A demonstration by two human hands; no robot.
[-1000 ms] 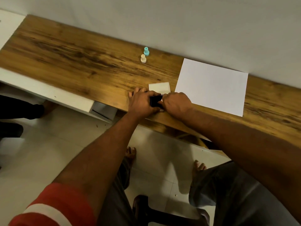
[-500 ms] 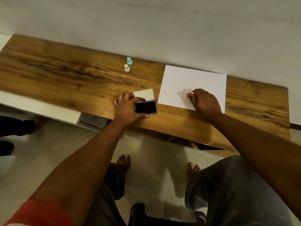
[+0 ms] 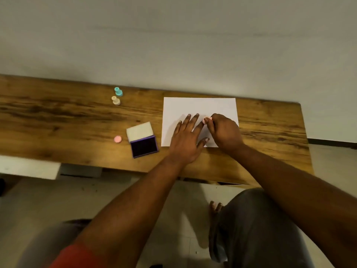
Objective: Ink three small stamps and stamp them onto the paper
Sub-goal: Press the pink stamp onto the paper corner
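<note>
A white sheet of paper (image 3: 201, 107) lies on the wooden desk (image 3: 58, 117). My left hand (image 3: 186, 138) rests flat on the paper's lower left part, fingers spread. My right hand (image 3: 224, 130) pinches a small pink stamp (image 3: 206, 119) held down on the paper just beside my left fingertips. The purple ink pad (image 3: 144, 146) sits open left of the paper, its white lid (image 3: 139, 130) folded back. A pink cap (image 3: 117, 139) lies left of the pad. A teal stamp (image 3: 118, 91) and a cream stamp (image 3: 116, 100) stand upright farther back.
The desk's front edge (image 3: 119, 169) runs just below the ink pad, and its right end lies beyond the paper. A plain wall rises behind the desk. My knees and a bare foot (image 3: 215, 206) show over the tiled floor below.
My left hand let go of the ink pad and moved right onto the paper. My right hand shifted slightly with the pink stamp. The view swung right and up.
</note>
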